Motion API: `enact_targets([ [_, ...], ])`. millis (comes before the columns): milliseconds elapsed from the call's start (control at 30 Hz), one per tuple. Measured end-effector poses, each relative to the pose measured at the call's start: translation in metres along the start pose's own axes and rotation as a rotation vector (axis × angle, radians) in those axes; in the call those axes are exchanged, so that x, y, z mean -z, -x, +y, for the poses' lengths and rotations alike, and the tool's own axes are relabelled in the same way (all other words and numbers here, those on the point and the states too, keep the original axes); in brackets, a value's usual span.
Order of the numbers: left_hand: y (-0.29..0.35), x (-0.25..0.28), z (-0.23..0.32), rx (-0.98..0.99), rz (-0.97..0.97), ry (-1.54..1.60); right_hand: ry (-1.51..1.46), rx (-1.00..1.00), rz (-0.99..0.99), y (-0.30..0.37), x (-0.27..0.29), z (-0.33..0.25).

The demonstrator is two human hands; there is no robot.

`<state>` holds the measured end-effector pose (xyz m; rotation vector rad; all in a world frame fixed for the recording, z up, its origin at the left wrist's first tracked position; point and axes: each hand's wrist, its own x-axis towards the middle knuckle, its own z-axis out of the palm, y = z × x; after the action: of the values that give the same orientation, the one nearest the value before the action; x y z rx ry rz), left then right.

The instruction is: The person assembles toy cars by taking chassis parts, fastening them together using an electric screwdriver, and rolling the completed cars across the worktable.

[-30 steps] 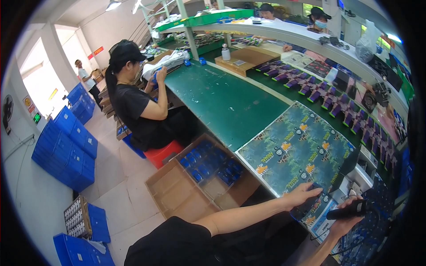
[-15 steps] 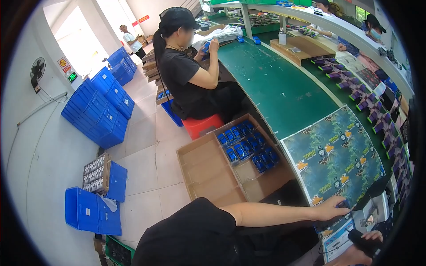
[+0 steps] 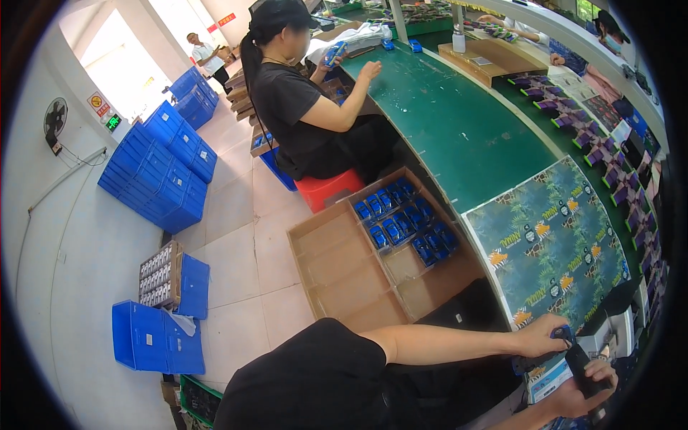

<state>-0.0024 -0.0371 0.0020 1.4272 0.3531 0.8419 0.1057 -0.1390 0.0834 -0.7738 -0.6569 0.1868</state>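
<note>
At the lower right, my left hand (image 3: 539, 336) is closed on a small blue toy car (image 3: 562, 333), mostly covered by the fingers. My right hand (image 3: 589, 387) grips a black handheld tool (image 3: 586, 367), its exact kind unclear. The tool's upper end is close to the car; whether they touch cannot be made out. Under my hands lies a white and blue printed sheet (image 3: 550, 380). Beyond them, a board with a jungle animal pattern (image 3: 555, 240) covers this end of the bench. A grey-white device (image 3: 609, 333) stands right of the car.
Left of the bench, a divided cardboard tray (image 3: 337, 247) holds several blue toy cars (image 3: 394, 229). A co-worker (image 3: 308, 107) sits on a red stool (image 3: 326, 190) by the green bench (image 3: 451, 129). Purple and green parts (image 3: 602, 150) line the right side. Blue crates (image 3: 154, 175) stand along the wall.
My right hand has lifted the black tool up toward the toy car in my left hand. The co-worker's right hand has moved away from the blue item they hold.
</note>
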Motion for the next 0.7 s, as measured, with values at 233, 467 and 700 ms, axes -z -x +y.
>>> enact_targets([
  [233, 0.001, 0.001, -0.003, -0.013, 0.057, -0.022, 1.127, 0.657, 0.072, -0.001, -0.043, -0.012],
  [467, 0.002, 0.003, 0.004, -0.051, 0.087, -0.003, 0.032, 0.193, -0.29, -0.007, -0.017, 0.003],
  [700, 0.006, -0.024, 0.009, -0.091, 0.089, 0.032, 0.528, 0.36, -0.083, 0.016, 0.011, 0.002],
])
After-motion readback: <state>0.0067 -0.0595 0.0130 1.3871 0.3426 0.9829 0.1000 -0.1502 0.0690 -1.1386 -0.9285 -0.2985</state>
